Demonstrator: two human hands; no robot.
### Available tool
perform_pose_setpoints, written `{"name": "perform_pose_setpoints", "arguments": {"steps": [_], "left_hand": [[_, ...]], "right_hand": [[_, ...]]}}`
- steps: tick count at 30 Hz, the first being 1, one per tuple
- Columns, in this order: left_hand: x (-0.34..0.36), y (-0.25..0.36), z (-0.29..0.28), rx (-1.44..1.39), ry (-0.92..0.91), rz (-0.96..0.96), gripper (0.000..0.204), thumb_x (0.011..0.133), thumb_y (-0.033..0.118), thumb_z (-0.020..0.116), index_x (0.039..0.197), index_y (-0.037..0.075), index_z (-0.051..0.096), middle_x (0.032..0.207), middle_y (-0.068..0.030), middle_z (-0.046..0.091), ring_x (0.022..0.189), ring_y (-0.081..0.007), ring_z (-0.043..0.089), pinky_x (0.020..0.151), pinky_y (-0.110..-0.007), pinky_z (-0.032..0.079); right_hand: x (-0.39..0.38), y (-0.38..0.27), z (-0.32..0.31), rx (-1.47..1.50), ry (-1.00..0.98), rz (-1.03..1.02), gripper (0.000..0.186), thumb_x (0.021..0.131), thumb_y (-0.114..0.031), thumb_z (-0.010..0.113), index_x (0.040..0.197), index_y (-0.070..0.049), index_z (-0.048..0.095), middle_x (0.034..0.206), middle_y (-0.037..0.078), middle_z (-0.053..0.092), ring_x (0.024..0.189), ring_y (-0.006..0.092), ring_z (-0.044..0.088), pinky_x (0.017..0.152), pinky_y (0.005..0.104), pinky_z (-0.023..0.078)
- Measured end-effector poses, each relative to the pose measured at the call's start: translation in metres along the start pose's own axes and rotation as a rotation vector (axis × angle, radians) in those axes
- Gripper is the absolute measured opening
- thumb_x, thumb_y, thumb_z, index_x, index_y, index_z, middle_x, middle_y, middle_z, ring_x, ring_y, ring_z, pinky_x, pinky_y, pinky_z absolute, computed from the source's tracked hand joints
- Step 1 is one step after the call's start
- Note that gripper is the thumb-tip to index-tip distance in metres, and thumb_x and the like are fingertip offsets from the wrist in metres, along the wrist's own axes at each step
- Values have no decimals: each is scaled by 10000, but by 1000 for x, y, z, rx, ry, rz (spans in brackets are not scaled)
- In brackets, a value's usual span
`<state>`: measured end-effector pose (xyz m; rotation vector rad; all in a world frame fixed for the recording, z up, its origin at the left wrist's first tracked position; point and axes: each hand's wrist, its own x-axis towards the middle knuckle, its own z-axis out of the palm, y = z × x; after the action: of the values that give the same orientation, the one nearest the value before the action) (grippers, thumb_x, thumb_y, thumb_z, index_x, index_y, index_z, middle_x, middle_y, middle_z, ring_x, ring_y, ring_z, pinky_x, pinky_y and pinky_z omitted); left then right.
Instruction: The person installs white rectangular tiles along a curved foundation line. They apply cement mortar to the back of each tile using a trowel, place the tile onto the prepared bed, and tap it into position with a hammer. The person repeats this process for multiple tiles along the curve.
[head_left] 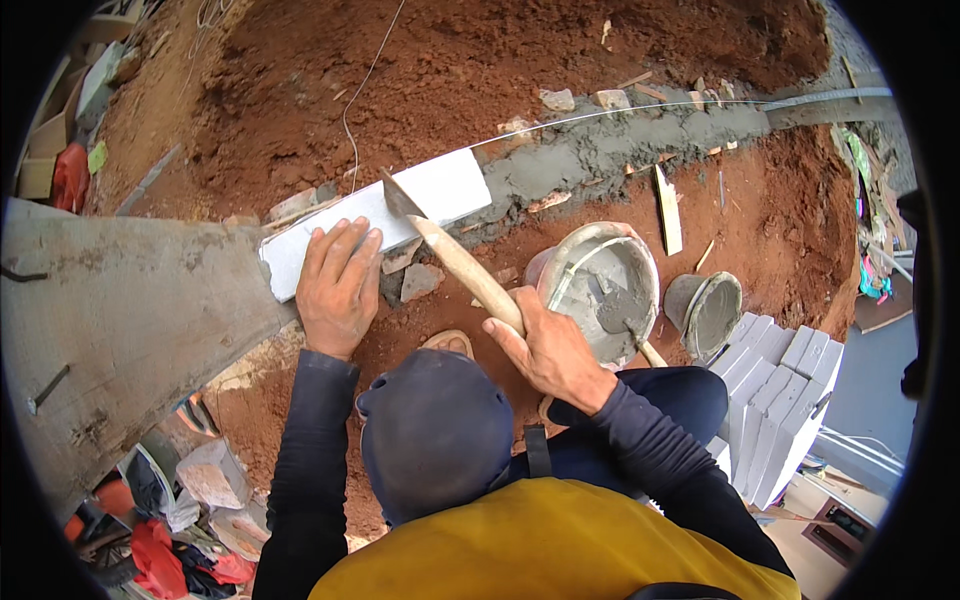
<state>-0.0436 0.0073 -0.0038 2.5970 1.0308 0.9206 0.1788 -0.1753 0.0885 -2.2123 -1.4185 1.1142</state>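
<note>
A white rectangular block (440, 193) lies on a strip of grey mortar (560, 160), slightly slanted. My left hand (340, 285) rests on the block's near left part, fingers stretched out and lying flat. My right hand (555, 350) is closed round the wooden handle of a hatchet-like tool (470, 272). The tool's dark metal head is over the block's top, right of my left hand; whether it touches cannot be told. Close to my right hand stands a bucket (640, 240) of wet mortar, with a wooden-handled trowel (648, 350) in it.
A smaller bucket (715, 310) stands farther right, beside stacked pale blocks (775, 390). A taut string (600, 113) runs along the mortar strip. Left is a wide wooden board (130, 330) with nails sticking out. Red soil (480, 60) and stone pieces (420, 282) surround the strip.
</note>
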Motion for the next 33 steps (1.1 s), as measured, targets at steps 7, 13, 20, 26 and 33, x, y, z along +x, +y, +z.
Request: {"name": "perform_pose_setpoints", "arguments": {"steps": [7,13,20,26,33], "left_hand": [[-3,1,1,15,-38,-15,363,911,53,806,1264,134,784,1342,-62,739,1298,-309,665,1168,-507,487],[-1,1,2,16,-28,23,355,939,51,781,1283,134,779,1355,-82,735,1317,-315,661,1193,-521,461],[-9,-6,5,34,-32,48,349,944,40,769,1285,116,772,1370,-91,725,1322,-323,657,1192,-539,449],[-4,-8,-2,-61,-107,140,392,992,-20,687,1381,22,702,1481,-175,654,1441,-382,559,1262,-555,340],[16,90,-81,-851,-420,-305,567,947,267,756,1439,3,661,1501,-180,642,1435,-406,565,1219,-550,406]], "right_hand": [[-7,5,2,78,110,-20,443,1070,-414,654,1202,-31,474,891,292,705,819,512,713,712,578,562],[-6,19,10,108,68,-12,452,1073,-433,650,1206,-35,482,845,269,699,772,505,706,683,567,549],[-7,13,3,115,26,-44,459,1081,-448,621,1136,-17,472,789,274,693,765,487,720,699,582,556],[-59,32,-85,287,265,-13,611,1035,-589,639,1236,-16,566,873,265,691,818,449,702,759,523,548],[-213,159,-201,50,683,526,550,971,-496,756,1202,0,703,896,102,661,819,209,624,737,391,501]]}}
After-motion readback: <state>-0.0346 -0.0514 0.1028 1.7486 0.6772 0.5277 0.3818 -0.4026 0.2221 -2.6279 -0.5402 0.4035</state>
